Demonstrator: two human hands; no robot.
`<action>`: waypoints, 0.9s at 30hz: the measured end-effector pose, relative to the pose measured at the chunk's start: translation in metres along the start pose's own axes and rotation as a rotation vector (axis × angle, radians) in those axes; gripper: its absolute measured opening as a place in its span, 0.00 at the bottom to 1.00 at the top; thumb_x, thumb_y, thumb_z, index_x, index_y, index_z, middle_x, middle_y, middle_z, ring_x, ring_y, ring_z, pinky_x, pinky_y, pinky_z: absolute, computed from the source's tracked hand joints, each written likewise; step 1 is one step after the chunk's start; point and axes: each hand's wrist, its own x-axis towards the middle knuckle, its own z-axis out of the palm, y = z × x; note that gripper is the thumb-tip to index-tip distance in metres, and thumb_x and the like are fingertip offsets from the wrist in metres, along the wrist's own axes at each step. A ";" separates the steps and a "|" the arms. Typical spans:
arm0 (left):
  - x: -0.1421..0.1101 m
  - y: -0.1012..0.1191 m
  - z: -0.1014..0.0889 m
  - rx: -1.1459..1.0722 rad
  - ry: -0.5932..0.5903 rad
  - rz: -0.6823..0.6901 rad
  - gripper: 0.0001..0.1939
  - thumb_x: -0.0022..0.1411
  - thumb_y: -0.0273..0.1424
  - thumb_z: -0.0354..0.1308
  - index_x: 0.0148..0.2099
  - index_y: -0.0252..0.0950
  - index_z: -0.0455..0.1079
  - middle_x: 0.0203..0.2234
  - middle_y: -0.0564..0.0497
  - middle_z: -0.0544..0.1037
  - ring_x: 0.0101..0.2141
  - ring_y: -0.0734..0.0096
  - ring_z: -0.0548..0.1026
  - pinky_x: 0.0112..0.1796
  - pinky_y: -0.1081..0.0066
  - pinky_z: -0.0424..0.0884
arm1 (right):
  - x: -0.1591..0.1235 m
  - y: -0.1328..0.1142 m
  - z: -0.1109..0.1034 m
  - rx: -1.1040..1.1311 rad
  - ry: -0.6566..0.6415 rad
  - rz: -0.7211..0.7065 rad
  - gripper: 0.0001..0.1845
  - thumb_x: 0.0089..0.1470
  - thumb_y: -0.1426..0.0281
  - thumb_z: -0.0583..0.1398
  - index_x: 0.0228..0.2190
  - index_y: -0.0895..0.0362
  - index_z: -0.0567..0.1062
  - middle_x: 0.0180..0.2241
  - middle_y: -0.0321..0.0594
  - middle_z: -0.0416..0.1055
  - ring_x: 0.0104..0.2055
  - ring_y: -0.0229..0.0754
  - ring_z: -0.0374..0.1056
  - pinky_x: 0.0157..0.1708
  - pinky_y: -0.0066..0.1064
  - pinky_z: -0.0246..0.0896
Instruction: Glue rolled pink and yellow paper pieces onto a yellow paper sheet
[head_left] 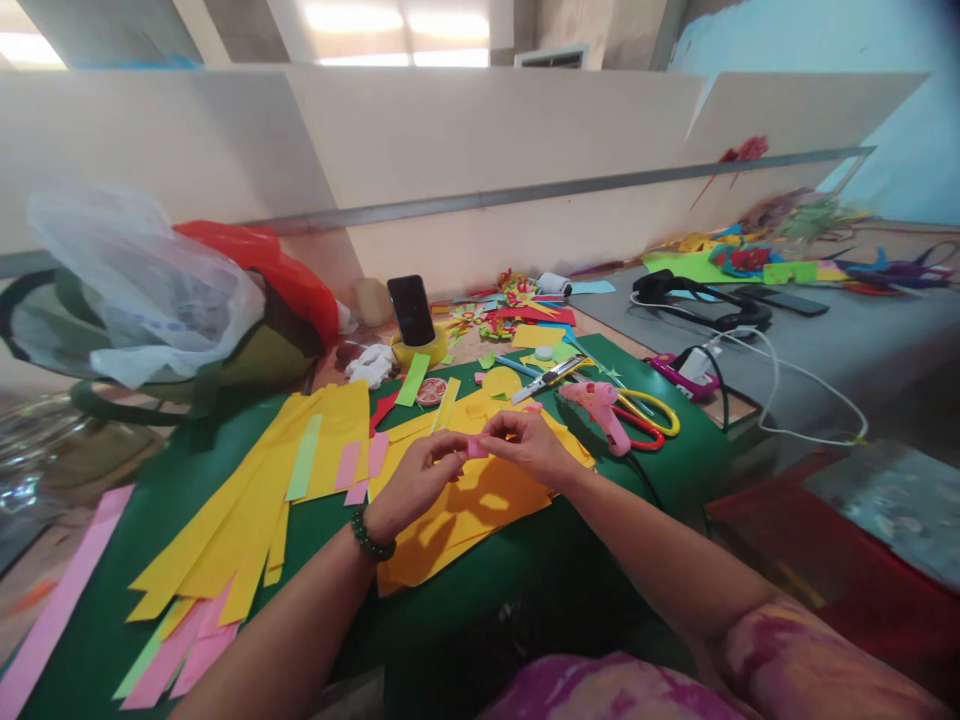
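Between the fingertips of both hands is a small pink strip [476, 447], apparently felt or paper. My left hand [427, 470], with a dark green bead bracelet [369, 535] at its wrist, pinches the strip's left end. From the other side, my right hand [525, 447] pinches the right end. Orange-yellow felt sheets [450, 535] lie beneath both hands, which cast shadows on them. Just right of my right hand rest a pink glue gun [600, 410], a utility knife [551, 380] and scissors [652, 415] with red and yellow handles.
Yellow strips [247, 490] and pink strips [202, 650] spread over the green mat [300, 580] at left. A phone [412, 310] leans upright on a yellow tape roll [416, 350]. A bag [285, 330] stands back left. A white cable [810, 430] hangs over the right edge.
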 end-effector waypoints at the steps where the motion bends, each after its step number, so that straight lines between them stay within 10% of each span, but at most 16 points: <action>1: 0.000 0.000 0.000 -0.037 0.005 -0.019 0.11 0.49 0.34 0.51 0.32 0.36 0.71 0.30 0.50 0.76 0.30 0.70 0.72 0.31 0.72 0.70 | 0.000 0.000 0.000 0.000 0.001 -0.006 0.16 0.44 0.57 0.64 0.24 0.58 0.73 0.25 0.35 0.69 0.27 0.35 0.61 0.29 0.29 0.57; 16: 0.005 -0.012 0.002 0.088 0.068 0.104 0.13 0.53 0.41 0.57 0.33 0.36 0.70 0.30 0.50 0.75 0.31 0.69 0.71 0.29 0.72 0.68 | -0.004 -0.003 0.006 -0.061 -0.048 -0.007 0.19 0.42 0.55 0.65 0.23 0.57 0.71 0.24 0.35 0.68 0.25 0.34 0.60 0.26 0.28 0.57; 24: 0.012 -0.024 -0.057 0.288 0.401 -0.023 0.17 0.53 0.41 0.54 0.37 0.34 0.72 0.29 0.48 0.78 0.28 0.68 0.72 0.28 0.71 0.66 | -0.005 -0.019 -0.046 -0.519 0.435 -0.227 0.10 0.51 0.62 0.60 0.26 0.55 0.71 0.29 0.39 0.71 0.29 0.39 0.66 0.30 0.31 0.61; 27: 0.011 -0.028 -0.069 0.529 0.397 -0.082 0.14 0.54 0.39 0.53 0.34 0.35 0.72 0.29 0.48 0.79 0.28 0.66 0.73 0.29 0.70 0.65 | -0.005 -0.015 -0.056 -0.869 0.407 -0.268 0.05 0.52 0.68 0.58 0.27 0.56 0.71 0.31 0.41 0.72 0.34 0.43 0.68 0.33 0.32 0.60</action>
